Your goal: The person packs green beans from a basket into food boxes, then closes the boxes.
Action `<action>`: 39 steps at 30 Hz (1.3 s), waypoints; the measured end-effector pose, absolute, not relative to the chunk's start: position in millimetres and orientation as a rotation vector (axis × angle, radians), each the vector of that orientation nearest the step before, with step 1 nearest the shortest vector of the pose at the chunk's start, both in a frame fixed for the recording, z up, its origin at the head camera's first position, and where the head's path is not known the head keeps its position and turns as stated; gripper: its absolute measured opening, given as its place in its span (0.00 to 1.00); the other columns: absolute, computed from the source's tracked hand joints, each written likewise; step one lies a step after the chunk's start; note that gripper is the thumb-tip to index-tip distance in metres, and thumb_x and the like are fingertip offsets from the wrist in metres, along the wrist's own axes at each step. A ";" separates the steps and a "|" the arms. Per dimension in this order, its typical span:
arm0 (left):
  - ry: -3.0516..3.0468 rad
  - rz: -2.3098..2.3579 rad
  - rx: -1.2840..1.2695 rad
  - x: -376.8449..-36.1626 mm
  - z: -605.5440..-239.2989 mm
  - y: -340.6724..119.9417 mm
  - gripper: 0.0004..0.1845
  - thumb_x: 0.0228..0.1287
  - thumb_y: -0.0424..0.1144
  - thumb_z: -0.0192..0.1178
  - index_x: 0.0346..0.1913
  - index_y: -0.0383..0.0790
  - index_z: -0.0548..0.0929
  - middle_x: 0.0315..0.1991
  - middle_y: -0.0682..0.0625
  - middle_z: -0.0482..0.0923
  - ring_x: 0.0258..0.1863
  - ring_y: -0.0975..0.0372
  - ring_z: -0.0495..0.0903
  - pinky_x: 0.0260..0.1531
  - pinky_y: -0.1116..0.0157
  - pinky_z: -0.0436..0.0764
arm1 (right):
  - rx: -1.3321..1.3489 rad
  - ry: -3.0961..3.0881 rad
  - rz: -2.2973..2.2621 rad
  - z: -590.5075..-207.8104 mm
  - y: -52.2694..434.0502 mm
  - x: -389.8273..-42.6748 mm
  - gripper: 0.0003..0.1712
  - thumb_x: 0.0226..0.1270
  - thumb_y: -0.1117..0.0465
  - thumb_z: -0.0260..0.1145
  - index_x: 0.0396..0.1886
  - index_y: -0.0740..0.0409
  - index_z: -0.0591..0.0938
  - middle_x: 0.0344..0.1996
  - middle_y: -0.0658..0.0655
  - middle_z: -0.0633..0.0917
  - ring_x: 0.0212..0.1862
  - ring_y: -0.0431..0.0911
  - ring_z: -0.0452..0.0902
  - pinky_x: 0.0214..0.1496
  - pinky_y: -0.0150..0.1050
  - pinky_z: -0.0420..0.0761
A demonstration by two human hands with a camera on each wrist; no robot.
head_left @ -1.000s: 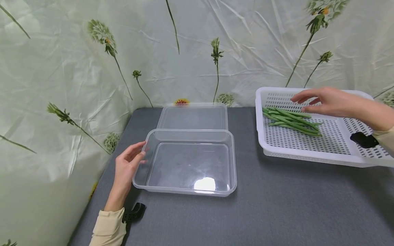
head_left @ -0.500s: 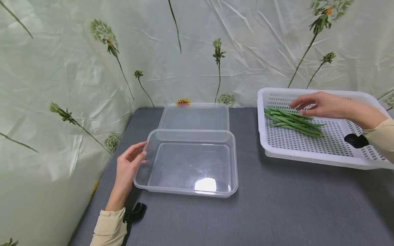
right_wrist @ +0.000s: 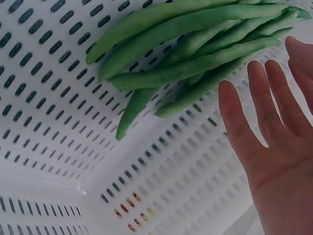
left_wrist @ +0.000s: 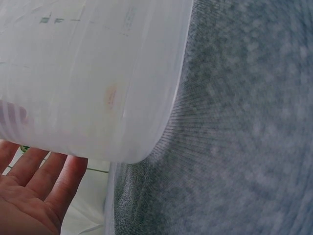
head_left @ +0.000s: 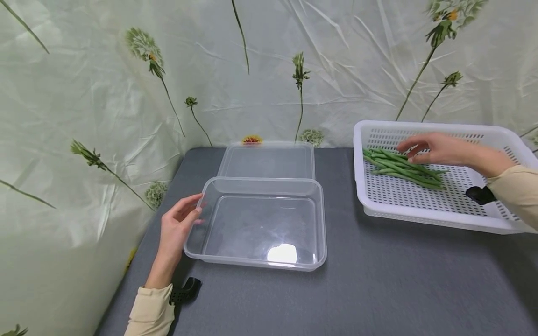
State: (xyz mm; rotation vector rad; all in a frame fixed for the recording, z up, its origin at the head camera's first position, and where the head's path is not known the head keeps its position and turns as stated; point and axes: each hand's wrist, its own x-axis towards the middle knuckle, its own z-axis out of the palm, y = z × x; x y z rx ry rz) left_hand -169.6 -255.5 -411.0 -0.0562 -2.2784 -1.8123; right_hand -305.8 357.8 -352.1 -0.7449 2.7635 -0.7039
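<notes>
Green beans (head_left: 403, 170) lie bunched in a white plastic basket (head_left: 420, 214), toward its left wall; in the head view, the right hand (head_left: 435, 148) hangs slightly lower over them than a second ago, fingers apart, gripping nothing. The left hand (head_left: 174, 229) stays at the left wall of a clear plastic container (head_left: 248, 224), fingers loosely extended. Basket and container stand on a dark grey table (head_left: 378, 284); a translucent lid (head_left: 269, 162) lies at its far edge, and flower-printed sheeting (head_left: 252, 98) hangs behind.

From the left wrist, the fingertips meet the container's cloudy outer wall.

From the right wrist, the beans look slim, smooth and tapered, crossing over slots; spread fingers are just beside them.
</notes>
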 end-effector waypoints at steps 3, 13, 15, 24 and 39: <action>-2.290 -1.804 -0.055 -168.8 -410.8 -255.7 0.17 0.71 0.31 0.58 0.60 0.32 0.79 0.56 0.39 0.79 0.50 0.58 0.83 0.35 0.66 0.82 | -0.735 2.742 -0.751 -357.3 358.5 -308.6 0.23 0.64 0.70 0.68 0.59 0.69 0.77 0.53 0.66 0.81 0.51 0.58 0.79 0.45 0.31 0.77; -2.289 -1.805 -0.060 -169.6 -413.1 -255.7 0.16 0.71 0.30 0.58 0.59 0.32 0.79 0.56 0.37 0.78 0.51 0.56 0.82 0.35 0.66 0.82 | -0.731 2.680 -0.718 -372.5 364.0 -313.1 0.26 0.63 0.73 0.67 0.62 0.70 0.74 0.55 0.67 0.79 0.52 0.57 0.78 0.49 0.37 0.78; -2.290 -1.803 -0.061 -169.6 -413.2 -255.7 0.17 0.71 0.30 0.58 0.59 0.32 0.79 0.56 0.37 0.78 0.50 0.56 0.82 0.35 0.66 0.82 | -0.738 2.680 -0.701 -375.0 363.6 -313.6 0.27 0.63 0.73 0.68 0.62 0.70 0.74 0.55 0.67 0.79 0.52 0.56 0.78 0.49 0.39 0.79; -2.297 -1.797 -0.058 -168.5 -412.2 -256.9 0.17 0.71 0.31 0.58 0.60 0.32 0.79 0.57 0.36 0.78 0.51 0.57 0.82 0.35 0.66 0.82 | -0.705 2.679 -0.700 -375.8 358.4 -315.0 0.26 0.61 0.75 0.67 0.60 0.70 0.76 0.52 0.66 0.80 0.49 0.57 0.79 0.46 0.39 0.80; -2.289 -1.797 -0.072 -167.6 -412.0 -256.5 0.17 0.71 0.31 0.58 0.60 0.32 0.78 0.56 0.36 0.78 0.51 0.57 0.82 0.35 0.66 0.82 | -0.677 2.729 -0.653 -350.6 359.0 -301.6 0.22 0.64 0.76 0.63 0.59 0.70 0.77 0.54 0.68 0.81 0.51 0.60 0.78 0.44 0.37 0.79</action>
